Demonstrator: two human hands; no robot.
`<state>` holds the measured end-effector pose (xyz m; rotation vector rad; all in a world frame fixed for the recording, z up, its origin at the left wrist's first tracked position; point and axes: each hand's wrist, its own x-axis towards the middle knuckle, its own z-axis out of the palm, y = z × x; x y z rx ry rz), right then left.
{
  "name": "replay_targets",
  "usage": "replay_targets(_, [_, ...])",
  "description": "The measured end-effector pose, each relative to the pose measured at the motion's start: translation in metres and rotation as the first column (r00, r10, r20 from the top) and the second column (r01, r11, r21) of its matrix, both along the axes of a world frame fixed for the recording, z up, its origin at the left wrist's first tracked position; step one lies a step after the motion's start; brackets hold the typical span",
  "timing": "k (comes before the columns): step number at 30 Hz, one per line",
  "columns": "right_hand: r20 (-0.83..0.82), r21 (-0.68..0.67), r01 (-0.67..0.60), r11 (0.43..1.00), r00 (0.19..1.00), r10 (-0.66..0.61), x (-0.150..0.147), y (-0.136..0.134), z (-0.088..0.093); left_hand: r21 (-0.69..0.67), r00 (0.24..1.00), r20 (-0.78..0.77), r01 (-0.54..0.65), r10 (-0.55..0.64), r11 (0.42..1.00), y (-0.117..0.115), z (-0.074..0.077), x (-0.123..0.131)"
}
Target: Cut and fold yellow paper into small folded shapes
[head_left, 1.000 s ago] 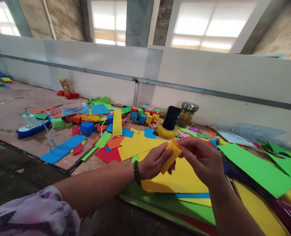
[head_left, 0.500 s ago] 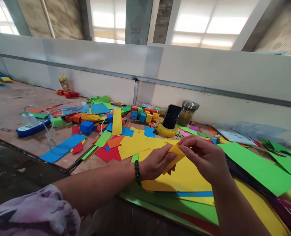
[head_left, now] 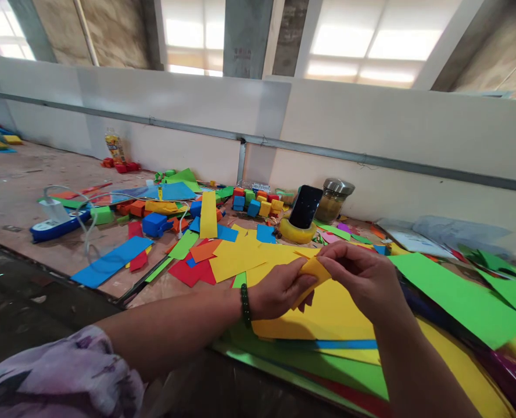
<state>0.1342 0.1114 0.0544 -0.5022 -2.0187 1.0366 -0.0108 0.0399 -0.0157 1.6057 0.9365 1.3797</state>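
Note:
A small folded yellow paper piece (head_left: 314, 271) is between my two hands, above a stack of yellow sheets (head_left: 328, 316). My left hand (head_left: 282, 289), with a dark green bead bracelet (head_left: 245, 306) at its wrist, grips the piece from the left, thumb on top. At its upper right edge, the thumb and bent fingers of my right hand (head_left: 362, 276) pinch the same piece. Part of the piece is hidden by the fingers. Under the yellow sheets lie green sheets (head_left: 349, 368) and a blue edge.
Behind stand a phone (head_left: 305, 206) in a yellow ring (head_left: 296, 231), a lidded jar (head_left: 334, 200) and small coloured blocks (head_left: 253, 208). A power strip (head_left: 60, 225) with a cable lies left. Green sheets (head_left: 458, 296) lie right, scissors handles (head_left: 513, 371) near the right edge.
The yellow piece has tilted slightly and looks more curved between my fingers. Both hands have stayed in nearly the same place.

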Motion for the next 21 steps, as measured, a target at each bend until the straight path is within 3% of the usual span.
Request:
replay_targets(9, [-0.019, -0.057, 0.035, 0.998, 0.999, -0.036, -0.0025, -0.0009, -0.0052, 0.006, 1.0, 0.025, -0.003, 0.003, 1.0, 0.0026, -0.0012, 0.0011])
replay_targets(15, [-0.14, -0.074, 0.066, 0.995, 0.987, -0.076, -0.0017, 0.0017, -0.0076, 0.032, 0.999, 0.027, -0.046, 0.045, 0.998, 0.0021, -0.0034, 0.0015])
replay_targets(21, [-0.08, 0.061, 0.059, 0.996, 0.995, -0.054, 0.003, 0.0051, -0.0034, 0.061, 0.979, 0.129, -0.164, 0.155, 0.985, -0.0004, 0.0004, 0.0002])
